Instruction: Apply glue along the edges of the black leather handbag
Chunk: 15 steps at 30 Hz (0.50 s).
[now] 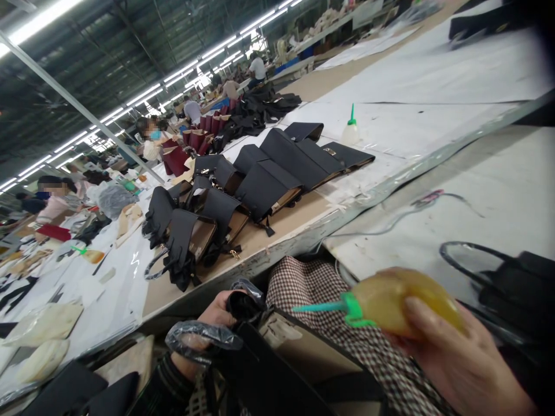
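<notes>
My right hand grips a squeeze bottle of amber liquid, held on its side. The bottle's long green nozzle points left, above the opening of a black handbag on my lap. At the bag's upper end, my left hand is closed around its black edge, with some fingers hidden. A bag handle wrapped in clear plastic loops in front of my left wrist. The bag's beige lining shows below the nozzle.
Several black bags lie across the table ahead, with maroon pieces farther back. Another green-tipped bottle stands behind them. A black bag with a handle is at my right. Other people work along the left side.
</notes>
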Available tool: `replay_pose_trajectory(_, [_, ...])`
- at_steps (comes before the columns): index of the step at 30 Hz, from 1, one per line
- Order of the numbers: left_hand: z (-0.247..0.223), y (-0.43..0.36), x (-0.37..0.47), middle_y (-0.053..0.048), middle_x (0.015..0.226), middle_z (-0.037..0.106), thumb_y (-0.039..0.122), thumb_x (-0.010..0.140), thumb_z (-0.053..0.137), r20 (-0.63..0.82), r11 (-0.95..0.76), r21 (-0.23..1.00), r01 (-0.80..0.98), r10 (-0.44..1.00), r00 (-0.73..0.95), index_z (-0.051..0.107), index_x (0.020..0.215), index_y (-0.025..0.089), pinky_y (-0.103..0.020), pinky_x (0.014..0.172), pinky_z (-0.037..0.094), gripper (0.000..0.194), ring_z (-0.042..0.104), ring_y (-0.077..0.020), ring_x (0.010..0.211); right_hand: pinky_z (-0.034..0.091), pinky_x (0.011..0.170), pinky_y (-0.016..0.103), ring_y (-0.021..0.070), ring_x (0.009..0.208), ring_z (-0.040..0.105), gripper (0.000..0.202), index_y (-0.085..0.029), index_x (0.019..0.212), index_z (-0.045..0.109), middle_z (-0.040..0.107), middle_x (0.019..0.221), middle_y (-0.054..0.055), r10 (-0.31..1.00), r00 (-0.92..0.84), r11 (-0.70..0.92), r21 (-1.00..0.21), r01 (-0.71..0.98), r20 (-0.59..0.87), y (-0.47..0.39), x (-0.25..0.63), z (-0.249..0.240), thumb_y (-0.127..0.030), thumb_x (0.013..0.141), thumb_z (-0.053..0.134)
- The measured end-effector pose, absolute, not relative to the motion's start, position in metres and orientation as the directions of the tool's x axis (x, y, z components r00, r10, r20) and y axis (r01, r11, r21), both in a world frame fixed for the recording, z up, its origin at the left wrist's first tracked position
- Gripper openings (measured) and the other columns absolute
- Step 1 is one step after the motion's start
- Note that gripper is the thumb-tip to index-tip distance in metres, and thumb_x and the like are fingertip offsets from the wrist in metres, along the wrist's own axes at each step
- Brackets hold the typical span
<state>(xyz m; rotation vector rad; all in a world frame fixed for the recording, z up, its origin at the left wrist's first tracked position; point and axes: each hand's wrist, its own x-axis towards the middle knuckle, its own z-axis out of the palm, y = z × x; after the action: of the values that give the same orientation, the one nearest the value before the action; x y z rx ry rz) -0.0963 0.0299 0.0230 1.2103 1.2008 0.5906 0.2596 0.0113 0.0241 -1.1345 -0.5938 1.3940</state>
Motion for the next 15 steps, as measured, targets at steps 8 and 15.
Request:
replay_pose_trajectory(8, [0.015,0.030,-0.090,-0.012,0.083,0.075,0.068,0.071,0.076,-0.421,0.340,0.896,0.287,0.855,0.304,0.076,0.092,0.014,-0.049,0.088,0.057,0.057,0.070,-0.0346,0.092,0.055,0.096,0.020,0.0227,0.114,0.069,0.055,-0.038,0.130,0.063,0.069,0.122,0.002,0.957,0.038,0.286,-0.958,0.020,0.286,-0.008,0.245,0.014,-0.032,0.079,0.084])
replay_pose_trajectory(15, [0.023,0.025,-0.082,-0.012,0.084,0.076,0.064,0.082,0.067,-0.434,0.324,0.866,0.380,0.865,0.251,0.076,0.105,0.014,-0.052,0.095,0.056,0.056,0.071,-0.0351,0.097,0.059,0.092,0.036,0.0306,0.109,0.065,0.067,-0.041,0.140,0.059,0.066,0.119,0.006,0.912,-0.025,0.402,-0.904,-0.147,0.410,-0.010,0.233,0.018,-0.022,0.080,0.081])
